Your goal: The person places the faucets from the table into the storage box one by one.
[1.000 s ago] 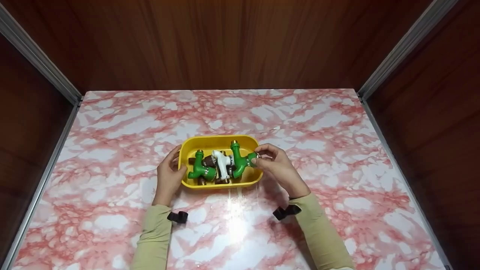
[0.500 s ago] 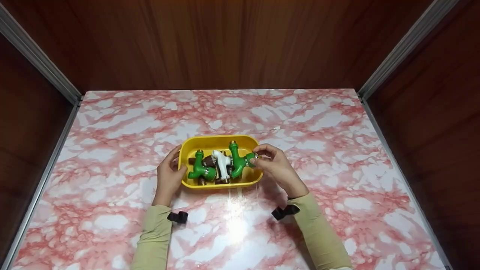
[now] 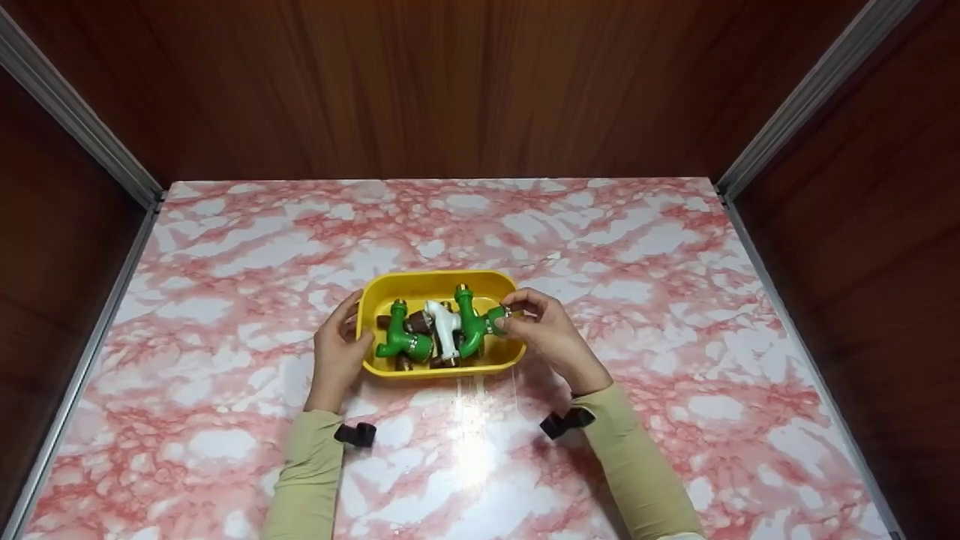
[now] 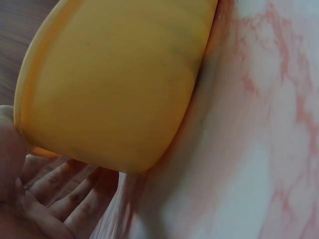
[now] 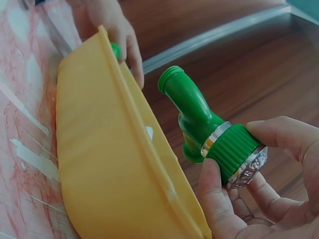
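Note:
A yellow plastic tub (image 3: pixel 442 280) stands on the table with several taps in it. My left hand (image 3: pixel 341 351) grips its left end, the thumb at the rim and the fingers along the outside wall. Above the tub's right end, my right hand (image 3: pixel 556 339) pinches a green tap (image 5: pixel 192 102) by its ribbed, chrome-banded knob, between thumb and fingers. In the right wrist view this tap is raised above the rim. A white tap (image 3: pixel 445 327) lies left of it, and another green tap (image 3: pixel 401 341) lies further left. Brown taps (image 3: pixel 418 322) are partly hidden under these.
The table (image 3: pixel 225 315) has a red and white marbled top. Dark wood-grain panels (image 3: pixel 450 90) enclose its back and both sides, with metal strips (image 3: pixel 82 105) at the corners. A black strap (image 3: pixel 566 422) hangs at each wrist.
My right hand has moved slightly left with the green tap, bringing it nearer the white tap. The left hand and the tub have stayed in place.

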The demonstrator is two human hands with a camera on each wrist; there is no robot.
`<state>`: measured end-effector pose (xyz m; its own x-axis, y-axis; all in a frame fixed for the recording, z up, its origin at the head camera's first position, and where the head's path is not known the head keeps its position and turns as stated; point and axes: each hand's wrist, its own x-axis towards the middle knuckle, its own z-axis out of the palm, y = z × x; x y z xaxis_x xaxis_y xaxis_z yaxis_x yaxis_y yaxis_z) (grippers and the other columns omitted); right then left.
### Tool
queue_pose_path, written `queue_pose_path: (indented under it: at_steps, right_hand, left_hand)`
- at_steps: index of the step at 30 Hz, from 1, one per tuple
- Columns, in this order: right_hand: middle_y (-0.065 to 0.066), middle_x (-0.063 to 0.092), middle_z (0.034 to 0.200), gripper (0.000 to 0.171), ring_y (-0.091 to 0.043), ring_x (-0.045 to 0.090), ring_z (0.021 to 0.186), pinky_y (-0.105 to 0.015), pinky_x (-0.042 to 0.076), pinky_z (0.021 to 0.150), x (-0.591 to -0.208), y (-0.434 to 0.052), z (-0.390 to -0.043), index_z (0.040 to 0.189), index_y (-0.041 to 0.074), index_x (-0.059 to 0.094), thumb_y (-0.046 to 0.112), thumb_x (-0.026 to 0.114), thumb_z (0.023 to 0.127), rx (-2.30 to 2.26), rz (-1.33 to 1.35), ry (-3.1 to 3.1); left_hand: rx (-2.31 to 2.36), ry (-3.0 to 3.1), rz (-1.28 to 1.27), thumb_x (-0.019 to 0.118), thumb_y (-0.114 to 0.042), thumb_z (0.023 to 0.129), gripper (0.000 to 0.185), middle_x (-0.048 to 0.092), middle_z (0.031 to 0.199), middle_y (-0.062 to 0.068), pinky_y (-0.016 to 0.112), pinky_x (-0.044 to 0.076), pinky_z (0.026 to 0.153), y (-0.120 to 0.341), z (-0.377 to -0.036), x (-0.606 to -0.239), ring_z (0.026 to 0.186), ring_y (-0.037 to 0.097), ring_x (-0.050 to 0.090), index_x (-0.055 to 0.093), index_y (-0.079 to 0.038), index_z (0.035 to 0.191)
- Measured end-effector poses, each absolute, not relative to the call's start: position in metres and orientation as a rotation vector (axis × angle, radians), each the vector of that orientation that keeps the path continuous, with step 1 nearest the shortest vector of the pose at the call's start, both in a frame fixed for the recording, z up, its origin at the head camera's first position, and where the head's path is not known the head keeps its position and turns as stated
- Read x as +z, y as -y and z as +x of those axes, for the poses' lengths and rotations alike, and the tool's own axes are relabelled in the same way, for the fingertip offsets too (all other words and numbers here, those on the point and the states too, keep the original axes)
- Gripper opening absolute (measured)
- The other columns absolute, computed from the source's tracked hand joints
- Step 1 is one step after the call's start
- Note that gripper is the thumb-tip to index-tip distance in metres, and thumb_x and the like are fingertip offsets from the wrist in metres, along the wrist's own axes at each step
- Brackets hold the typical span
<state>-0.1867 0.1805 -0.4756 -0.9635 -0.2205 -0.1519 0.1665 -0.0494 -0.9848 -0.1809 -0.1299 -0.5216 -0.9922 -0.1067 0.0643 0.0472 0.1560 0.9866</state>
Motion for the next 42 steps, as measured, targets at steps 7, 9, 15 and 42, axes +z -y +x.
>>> queue_pose_path:
  at_steps: [7,9,15,42]
  right_hand:
    - [-0.018,0.055,0.107,0.035,-0.029,0.058,0.091,-0.033,0.053,0.077,-0.477,-0.177,-0.187,0.111,-0.005,0.057,0.002,0.073,0.081,-2.076,-0.059,-2.002]
    - [-0.017,0.055,0.108,0.034,-0.029,0.058,0.092,-0.036,0.053,0.079,-0.477,-0.176,-0.187,0.11,-0.004,0.058,0.004,0.074,0.08,-2.059,-0.072,-2.024]
    - [-0.017,0.056,0.107,0.032,-0.029,0.059,0.087,-0.041,0.052,0.079,-0.48,-0.175,-0.186,0.108,-0.002,0.06,0.004,0.074,0.08,-2.044,-0.124,-2.067]
    - [-0.02,0.057,0.104,0.031,-0.022,0.057,0.076,-0.045,0.053,0.077,-0.455,-0.16,-0.174,0.108,-0.01,0.056,-0.001,0.071,0.082,-1.924,-0.168,-2.13]
  left_hand:
    - [-1.949,2.272,0.052,0.058,0.016,0.078,0.067,0.059,0.123,0.015,0.023,0.05,0.079,0.133,-0.188,-0.54,0.101,0.031,0.06,0.053,-0.013,0.138]
    - [-1.948,2.267,0.048,0.058,0.016,0.078,0.067,0.059,0.123,0.015,0.023,0.05,0.08,0.133,-0.188,-0.54,0.101,0.03,0.06,0.053,-0.013,0.138]
    - [-1.933,2.287,0.074,0.059,0.014,0.078,0.066,0.059,0.123,0.012,0.023,0.049,0.08,0.132,-0.187,-0.54,0.099,0.028,0.06,0.054,-0.014,0.137]
    - [-1.959,2.274,0.087,0.058,0.015,0.079,0.065,0.058,0.126,0.014,0.022,0.049,0.082,0.132,-0.187,-0.537,0.103,0.03,0.059,0.054,-0.014,0.137]
